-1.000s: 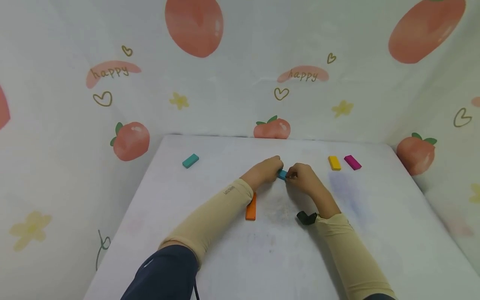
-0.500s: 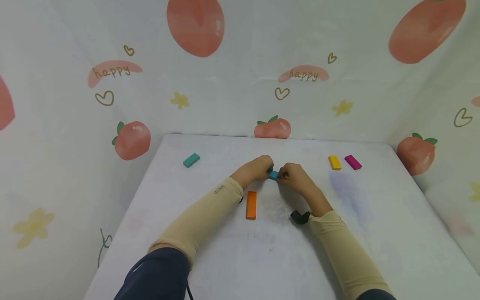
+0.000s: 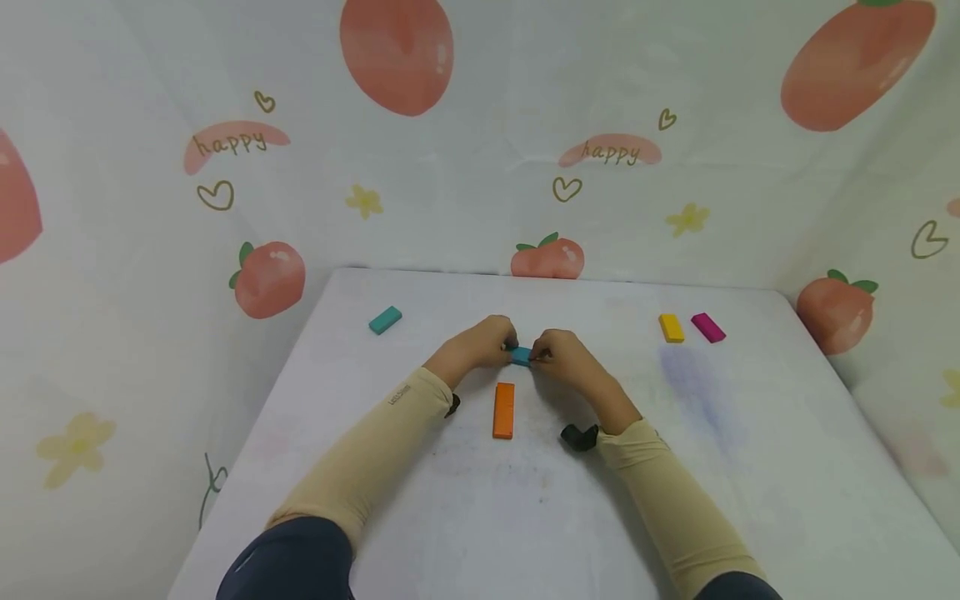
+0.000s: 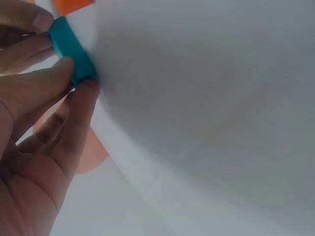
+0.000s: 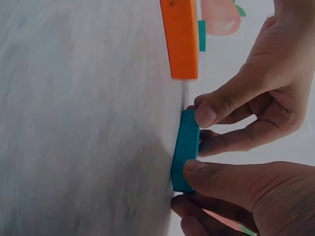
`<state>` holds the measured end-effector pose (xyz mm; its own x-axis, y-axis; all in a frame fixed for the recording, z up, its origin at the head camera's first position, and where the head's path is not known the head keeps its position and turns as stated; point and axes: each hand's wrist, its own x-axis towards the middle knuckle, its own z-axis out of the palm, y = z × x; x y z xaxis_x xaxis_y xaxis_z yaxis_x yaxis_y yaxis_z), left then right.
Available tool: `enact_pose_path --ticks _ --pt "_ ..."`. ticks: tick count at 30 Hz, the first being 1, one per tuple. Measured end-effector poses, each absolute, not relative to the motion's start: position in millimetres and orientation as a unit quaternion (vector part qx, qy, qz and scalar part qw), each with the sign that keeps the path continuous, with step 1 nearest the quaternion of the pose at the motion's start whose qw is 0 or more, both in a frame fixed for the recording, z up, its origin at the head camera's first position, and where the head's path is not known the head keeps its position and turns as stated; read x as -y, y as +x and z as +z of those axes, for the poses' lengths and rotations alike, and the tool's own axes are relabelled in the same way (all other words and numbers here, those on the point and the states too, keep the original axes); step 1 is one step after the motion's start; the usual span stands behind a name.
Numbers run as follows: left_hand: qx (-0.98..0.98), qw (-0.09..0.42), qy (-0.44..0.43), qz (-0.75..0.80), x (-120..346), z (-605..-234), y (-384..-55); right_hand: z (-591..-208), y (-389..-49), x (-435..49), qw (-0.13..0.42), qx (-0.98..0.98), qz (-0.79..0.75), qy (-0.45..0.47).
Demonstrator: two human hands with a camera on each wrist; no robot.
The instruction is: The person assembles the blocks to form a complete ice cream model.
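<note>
Both hands pinch a small blue block lying low at the white tabletop, one at each end. My left hand grips its left end, thumb and fingers curled on it. At the opposite end, my right hand pinches with thumb and fingertips; in the right wrist view its thumb lies on the block's side. The left wrist view shows the block between the two hands' fingertips. Just nearer to me, an orange block lies lengthwise, pointing away from me.
A teal block lies at the back left of the table. At the back right are a yellow block and a magenta block. A fruit-print cloth stands behind the table. Black wrist devices sit on both sleeves.
Both hands have slid left together with the blue block, which is now behind the orange block. The left forearm has uncovered the orange block. The other blocks stay put.
</note>
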<state>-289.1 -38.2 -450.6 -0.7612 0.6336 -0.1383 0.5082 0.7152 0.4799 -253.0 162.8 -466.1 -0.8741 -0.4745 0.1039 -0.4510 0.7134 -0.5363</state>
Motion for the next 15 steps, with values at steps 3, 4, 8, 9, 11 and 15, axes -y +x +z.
enact_pose_path --ticks 3,4,8,9,11,15 --pt "-0.916 0.161 0.291 0.223 46 -451 -283 -465 -251 -157 0.043 -0.925 -0.285 -0.247" --pt "-0.918 0.165 0.284 0.224 48 -451 -282 -464 -250 -155 0.051 -0.925 -0.287 -0.245" --pt "-0.917 0.168 0.277 0.231 54 -451 -275 -463 -247 -151 0.060 -0.924 -0.284 -0.249" --pt "-0.917 0.166 0.279 0.233 55 -451 -273 -463 -246 -150 0.060 -0.923 -0.285 -0.251" --pt "-0.916 0.163 0.279 0.237 58 -451 -270 -464 -244 -149 0.062 -0.922 -0.288 -0.252" --pt "-0.915 0.157 0.279 0.245 65 -461 -268 -465 -241 -146 0.083 -0.919 -0.299 -0.243"
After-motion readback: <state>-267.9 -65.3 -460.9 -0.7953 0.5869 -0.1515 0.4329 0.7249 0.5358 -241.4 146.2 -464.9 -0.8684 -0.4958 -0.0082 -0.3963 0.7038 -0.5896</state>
